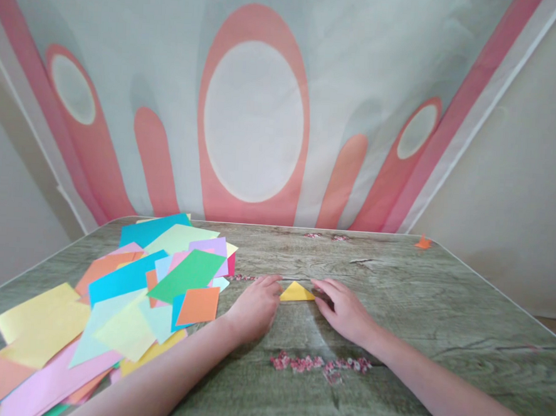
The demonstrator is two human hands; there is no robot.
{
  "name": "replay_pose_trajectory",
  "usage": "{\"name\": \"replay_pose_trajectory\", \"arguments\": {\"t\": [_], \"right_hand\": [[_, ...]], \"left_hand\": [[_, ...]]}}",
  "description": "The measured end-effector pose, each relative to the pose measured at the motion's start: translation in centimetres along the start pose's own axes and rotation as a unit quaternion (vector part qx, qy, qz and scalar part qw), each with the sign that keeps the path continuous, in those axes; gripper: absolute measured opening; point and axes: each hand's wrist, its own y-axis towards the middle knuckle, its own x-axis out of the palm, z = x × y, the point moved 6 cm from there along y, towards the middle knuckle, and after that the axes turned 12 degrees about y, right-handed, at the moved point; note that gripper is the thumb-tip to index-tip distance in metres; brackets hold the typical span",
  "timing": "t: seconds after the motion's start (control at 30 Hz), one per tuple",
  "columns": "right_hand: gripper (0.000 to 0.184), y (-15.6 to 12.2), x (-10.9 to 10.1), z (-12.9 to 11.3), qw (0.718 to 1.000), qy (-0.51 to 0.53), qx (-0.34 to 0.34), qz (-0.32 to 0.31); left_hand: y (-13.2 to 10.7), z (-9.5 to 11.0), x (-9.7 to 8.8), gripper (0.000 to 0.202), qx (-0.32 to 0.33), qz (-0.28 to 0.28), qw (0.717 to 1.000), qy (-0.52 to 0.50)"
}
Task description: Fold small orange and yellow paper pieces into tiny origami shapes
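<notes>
A small piece of yellow paper folded into a triangle (pixel 297 292) lies on the table between my two hands, its peak pointing away from me. My left hand (pixel 257 306) rests at the triangle's left corner with its fingers curled; the thumb is mostly hidden. At the right corner, my right hand (pixel 345 307) has its thumb and stretched fingers apart. The thumb tip is at the paper's edge, and the fingers lie just beyond it.
A loose pile of coloured paper sheets covers the table's left side, with an orange square (pixel 198 305) nearest my left hand. A small orange folded paper shape (pixel 423 242) sits at the far right corner. The wood-patterned table (pixel 441 306) meets a pink and grey backdrop (pixel 247 212).
</notes>
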Motion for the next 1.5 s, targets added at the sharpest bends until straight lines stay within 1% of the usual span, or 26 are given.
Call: {"name": "replay_pose_trajectory", "arguments": {"t": [0.1,0.17,0.3,0.37,0.47,0.6,0.77,0.9,1.0,1.1,1.2,1.27,1.33,1.43,1.5], "right_hand": [[0.048,0.5,0.8,0.1,0.998,0.061,0.012,0.003],[0.051,0.9,1.4,0.1,0.997,0.076,0.026,-0.006],[0.046,1.6,2.4,0.6,0.992,0.1,0.076,-0.016],[0.04,1.8,2.6,0.8,0.99,0.108,0.087,-0.017],[0.031,1.8,2.7,0.7,0.989,0.121,0.081,-0.016],[0.03,1.3,2.5,0.3,0.99,0.122,0.07,0.002],[0.026,1.1,1.9,0.0,0.996,0.062,0.058,0.035],[0.019,1.2,2.0,0.4,0.996,0.045,0.07,0.032],[0.016,1.1,2.1,0.4,0.995,0.067,0.072,0.034],[0.015,1.0,2.1,0.0,0.991,0.108,0.063,0.048],[0.013,0.9,1.9,-0.9,0.988,0.142,0.036,0.05],[0.008,0.9,1.8,-1.6,0.987,0.156,0.018,0.038],[0.005,0.8,1.7,-2.1,0.986,0.164,0.008,0.025],[0.011,0.8,1.5,-2.6,0.984,0.175,0.0,0.013],[0.013,0.8,1.6,-2.5,0.982,0.187,0.002,0.011]], "left_hand": [[0.0,-0.7,0.5,0.022,-0.041,0.022,0.999,-0.023],[0.0,-1.0,0.7,0.019,-0.062,0.027,0.997,-0.04],[-0.1,-1.2,0.6,0.02,-0.083,0.04,0.993,-0.074],[-0.1,-1.1,0.6,0.024,-0.086,0.042,0.992,-0.084],[-0.2,-1.1,0.8,0.027,-0.086,0.04,0.991,-0.097],[-0.3,-1.1,1.0,0.023,-0.088,0.036,0.988,-0.118],[-0.3,-1.3,0.9,0.021,-0.098,0.046,0.985,-0.136],[-0.2,-1.5,1.2,0.021,-0.099,0.048,0.982,-0.156],[-0.1,-1.7,1.6,0.021,-0.1,0.049,0.98,-0.168],[-0.1,-1.8,1.6,0.023,-0.102,0.059,0.978,-0.174],[-0.1,-1.7,1.4,0.014,-0.091,0.067,0.978,-0.176],[0.0,-1.6,1.2,0.008,-0.082,0.073,0.978,-0.176],[0.0,-1.7,1.0,0.006,-0.076,0.079,0.978,-0.175],[-0.1,-2.0,0.9,0.007,-0.078,0.093,0.979,-0.165],[-0.2,-2.3,0.7,0.008,-0.089,0.109,0.979,-0.15]]}}
